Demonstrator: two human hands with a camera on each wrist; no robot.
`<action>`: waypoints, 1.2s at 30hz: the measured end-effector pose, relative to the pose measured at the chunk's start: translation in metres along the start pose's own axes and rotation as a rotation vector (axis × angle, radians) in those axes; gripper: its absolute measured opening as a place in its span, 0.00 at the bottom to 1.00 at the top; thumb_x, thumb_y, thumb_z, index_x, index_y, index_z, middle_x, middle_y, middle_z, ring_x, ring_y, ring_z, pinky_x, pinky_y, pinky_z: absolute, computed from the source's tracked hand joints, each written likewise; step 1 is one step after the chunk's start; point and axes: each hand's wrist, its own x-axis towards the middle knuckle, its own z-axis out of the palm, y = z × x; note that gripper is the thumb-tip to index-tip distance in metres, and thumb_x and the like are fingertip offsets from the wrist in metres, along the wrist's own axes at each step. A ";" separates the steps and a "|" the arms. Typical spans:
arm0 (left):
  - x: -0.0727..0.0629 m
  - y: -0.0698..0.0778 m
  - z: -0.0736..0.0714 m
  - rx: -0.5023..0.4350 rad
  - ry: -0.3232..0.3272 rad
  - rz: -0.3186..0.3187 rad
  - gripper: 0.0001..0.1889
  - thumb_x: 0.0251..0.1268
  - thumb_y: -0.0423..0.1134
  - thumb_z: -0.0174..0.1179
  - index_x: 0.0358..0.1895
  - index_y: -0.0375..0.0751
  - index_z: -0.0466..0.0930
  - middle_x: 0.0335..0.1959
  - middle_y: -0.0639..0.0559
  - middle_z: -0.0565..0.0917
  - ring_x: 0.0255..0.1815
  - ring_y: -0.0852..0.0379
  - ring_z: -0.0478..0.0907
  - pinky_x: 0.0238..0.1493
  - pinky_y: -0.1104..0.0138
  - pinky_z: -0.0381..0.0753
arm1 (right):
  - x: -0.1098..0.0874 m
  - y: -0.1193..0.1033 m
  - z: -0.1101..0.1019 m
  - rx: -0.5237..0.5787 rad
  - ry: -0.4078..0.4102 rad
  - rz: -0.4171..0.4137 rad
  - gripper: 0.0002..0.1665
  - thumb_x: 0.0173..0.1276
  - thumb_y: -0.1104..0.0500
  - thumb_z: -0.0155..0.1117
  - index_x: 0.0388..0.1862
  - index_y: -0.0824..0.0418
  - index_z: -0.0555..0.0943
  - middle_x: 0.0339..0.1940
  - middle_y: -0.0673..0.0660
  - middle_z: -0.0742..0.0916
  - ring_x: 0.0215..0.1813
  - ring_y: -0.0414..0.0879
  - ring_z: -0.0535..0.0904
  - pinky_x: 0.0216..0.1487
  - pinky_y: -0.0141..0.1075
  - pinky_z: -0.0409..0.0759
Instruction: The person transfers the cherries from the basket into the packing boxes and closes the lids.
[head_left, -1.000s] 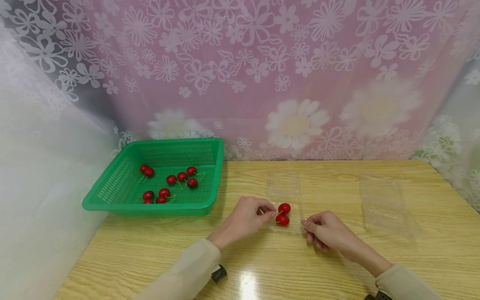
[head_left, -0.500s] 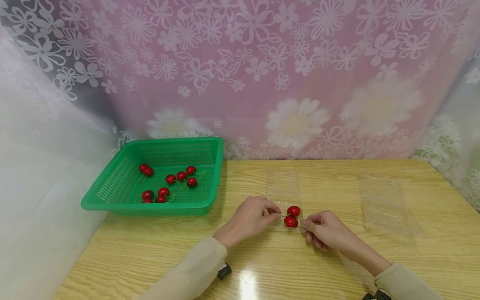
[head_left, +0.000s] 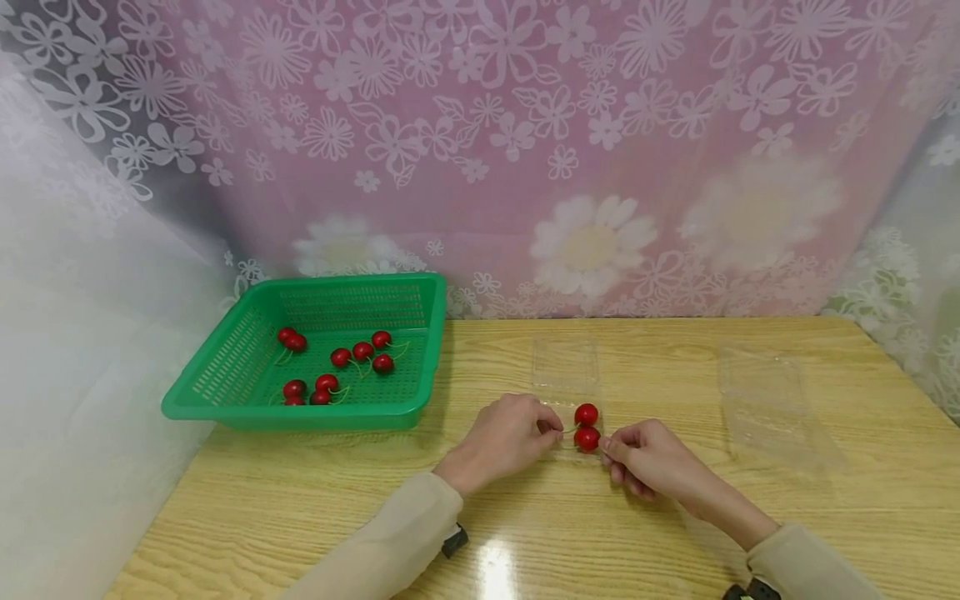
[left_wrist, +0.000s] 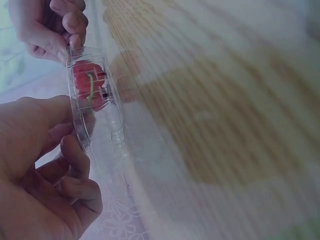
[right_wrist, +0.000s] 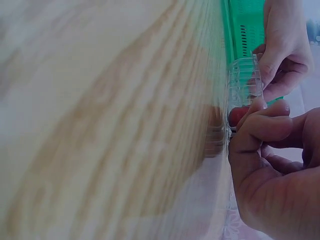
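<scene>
Two red cherries (head_left: 587,439) with green stems lie in the base of a clear plastic clamshell box (head_left: 566,364), whose lid is folded back toward the far side. At the box's left side, my left hand (head_left: 504,437) pinches the cherries' stems between thumb and fingertips. My right hand (head_left: 651,460) pinches the right rim of the box with thumb and forefinger, close beside the nearer cherry. Seen from the left wrist, the cherries (left_wrist: 89,82) show through the transparent wall, a stem curving across them.
A green plastic basket (head_left: 431,375) with several more cherries (head_left: 363,352) stands at the left on the wooden table (head_left: 570,533). Another clear plastic box (head_left: 765,408), also opened out, lies to the right. A flowered curtain (head_left: 480,167) hangs behind the table.
My left hand has moved right, carrying the cherries from the middle of the box to its right side, near my right fingertips. The right hand has stayed at the rim.
</scene>
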 end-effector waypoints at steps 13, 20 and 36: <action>-0.002 -0.002 0.002 0.098 0.052 0.031 0.06 0.69 0.41 0.66 0.40 0.52 0.93 0.36 0.62 0.89 0.34 0.70 0.79 0.32 0.76 0.77 | -0.001 -0.001 0.001 0.005 -0.001 0.009 0.21 0.83 0.53 0.51 0.34 0.66 0.81 0.21 0.51 0.82 0.17 0.38 0.68 0.18 0.29 0.66; -0.003 -0.003 0.002 0.110 0.061 0.032 0.07 0.69 0.41 0.65 0.41 0.52 0.93 0.37 0.61 0.89 0.35 0.69 0.80 0.32 0.76 0.77 | 0.000 -0.002 0.001 0.008 -0.001 0.002 0.21 0.83 0.53 0.51 0.35 0.66 0.81 0.21 0.51 0.82 0.17 0.38 0.68 0.18 0.28 0.67; -0.015 -0.002 -0.019 0.080 0.093 0.039 0.08 0.71 0.40 0.62 0.43 0.49 0.92 0.37 0.60 0.89 0.33 0.67 0.80 0.29 0.78 0.73 | 0.001 -0.002 0.001 0.005 0.004 -0.007 0.22 0.83 0.53 0.50 0.34 0.66 0.80 0.21 0.51 0.82 0.17 0.38 0.68 0.17 0.28 0.67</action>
